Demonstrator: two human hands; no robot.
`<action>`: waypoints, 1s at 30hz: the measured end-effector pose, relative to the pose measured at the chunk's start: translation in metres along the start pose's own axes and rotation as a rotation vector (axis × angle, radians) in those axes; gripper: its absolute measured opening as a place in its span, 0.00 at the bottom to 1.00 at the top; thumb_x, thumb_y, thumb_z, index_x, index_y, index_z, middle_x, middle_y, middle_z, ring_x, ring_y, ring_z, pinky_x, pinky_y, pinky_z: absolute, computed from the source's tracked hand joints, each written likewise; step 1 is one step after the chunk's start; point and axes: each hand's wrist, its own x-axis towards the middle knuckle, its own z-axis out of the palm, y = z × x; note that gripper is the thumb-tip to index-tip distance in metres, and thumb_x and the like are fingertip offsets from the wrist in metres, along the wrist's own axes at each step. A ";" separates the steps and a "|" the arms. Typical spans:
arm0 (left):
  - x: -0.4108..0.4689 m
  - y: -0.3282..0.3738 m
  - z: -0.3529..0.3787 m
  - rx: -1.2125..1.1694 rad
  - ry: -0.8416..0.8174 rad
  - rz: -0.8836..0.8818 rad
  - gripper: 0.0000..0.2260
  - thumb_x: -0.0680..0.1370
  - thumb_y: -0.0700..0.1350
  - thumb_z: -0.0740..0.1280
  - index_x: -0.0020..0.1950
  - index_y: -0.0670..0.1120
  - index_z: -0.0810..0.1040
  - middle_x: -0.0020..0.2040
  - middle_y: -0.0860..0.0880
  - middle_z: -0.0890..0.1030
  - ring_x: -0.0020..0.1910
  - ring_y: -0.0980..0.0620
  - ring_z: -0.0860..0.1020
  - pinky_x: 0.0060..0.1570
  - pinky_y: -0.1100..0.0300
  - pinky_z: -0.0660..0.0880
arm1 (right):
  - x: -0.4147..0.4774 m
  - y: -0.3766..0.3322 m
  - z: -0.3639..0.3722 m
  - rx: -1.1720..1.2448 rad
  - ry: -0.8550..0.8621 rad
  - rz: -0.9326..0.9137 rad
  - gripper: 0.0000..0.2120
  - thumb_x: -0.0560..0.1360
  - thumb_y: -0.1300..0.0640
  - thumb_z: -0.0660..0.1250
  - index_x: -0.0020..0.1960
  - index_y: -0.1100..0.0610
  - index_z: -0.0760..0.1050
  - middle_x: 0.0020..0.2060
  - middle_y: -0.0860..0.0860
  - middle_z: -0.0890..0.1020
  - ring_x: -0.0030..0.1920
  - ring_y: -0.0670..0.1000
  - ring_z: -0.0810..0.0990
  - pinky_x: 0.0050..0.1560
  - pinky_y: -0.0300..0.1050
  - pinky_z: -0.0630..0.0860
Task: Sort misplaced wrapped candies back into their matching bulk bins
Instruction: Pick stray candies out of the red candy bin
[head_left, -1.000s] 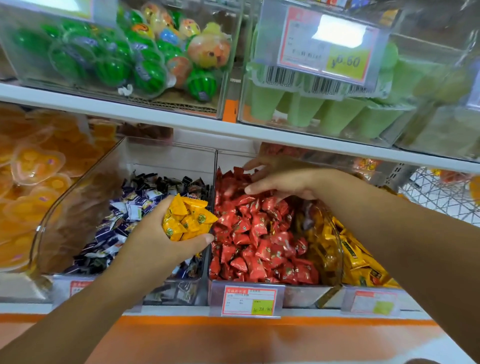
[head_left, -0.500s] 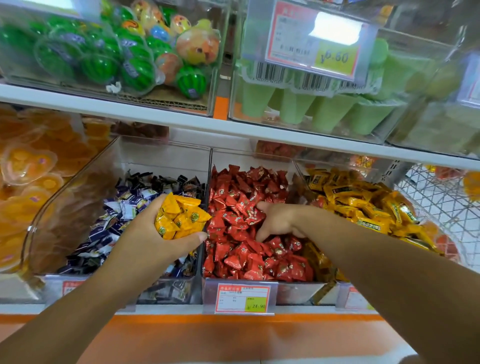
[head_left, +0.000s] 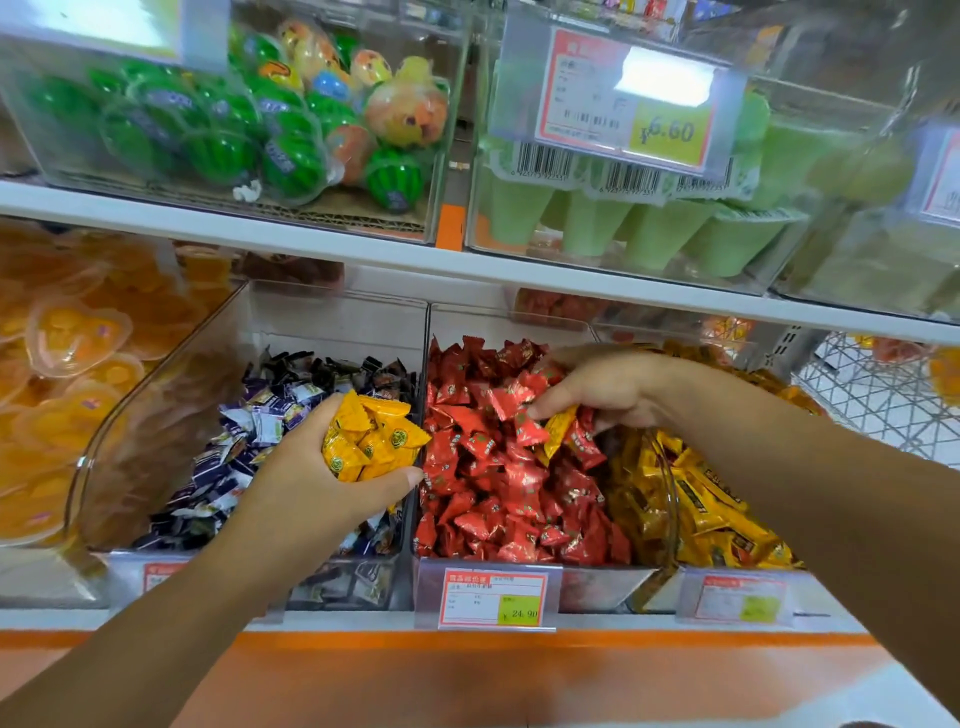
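Three clear bulk bins stand side by side on the lower shelf: dark purple-and-white candies (head_left: 244, 441) on the left, red candies (head_left: 498, 499) in the middle, yellow candies (head_left: 717, 514) on the right. My left hand (head_left: 317, 483) hovers over the divider between the left and middle bins and grips a bunch of yellow candies (head_left: 371, 434). My right hand (head_left: 608, 387) is over the red bin and pinches one yellow candy (head_left: 558, 431) just above the red pile.
The upper shelf (head_left: 363, 254) overhangs the bins, carrying boxes of green watermelon jellies (head_left: 218, 140) and green jelly cups (head_left: 649, 228). Orange jelly cups (head_left: 67, 374) fill the far-left bin. Price tags (head_left: 493, 597) hang at the front; a wire basket (head_left: 872, 395) sits far right.
My right hand dug into the red candies, then lifted with a yellow candy pinched in its fingers. The left hand kept its bunch of yellow candies and barely moved.
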 end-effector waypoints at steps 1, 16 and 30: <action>0.000 0.000 0.000 -0.003 -0.002 0.000 0.38 0.60 0.61 0.76 0.68 0.55 0.71 0.50 0.58 0.84 0.47 0.58 0.82 0.57 0.49 0.77 | -0.001 -0.004 -0.002 -0.007 -0.017 0.002 0.25 0.73 0.60 0.71 0.69 0.57 0.70 0.67 0.49 0.71 0.70 0.50 0.66 0.45 0.41 0.71; 0.001 -0.001 0.000 0.013 0.018 -0.020 0.39 0.62 0.57 0.77 0.71 0.55 0.68 0.50 0.57 0.84 0.47 0.59 0.82 0.53 0.56 0.77 | -0.037 0.007 0.012 -0.343 0.271 -0.302 0.08 0.74 0.60 0.71 0.51 0.50 0.82 0.48 0.45 0.83 0.49 0.45 0.80 0.57 0.41 0.76; 0.000 -0.002 0.001 0.066 0.070 -0.011 0.40 0.63 0.59 0.77 0.72 0.56 0.66 0.54 0.58 0.81 0.51 0.59 0.80 0.53 0.59 0.74 | -0.036 0.036 0.058 -0.406 0.235 -0.437 0.08 0.73 0.55 0.69 0.49 0.50 0.71 0.42 0.47 0.76 0.40 0.47 0.75 0.42 0.44 0.74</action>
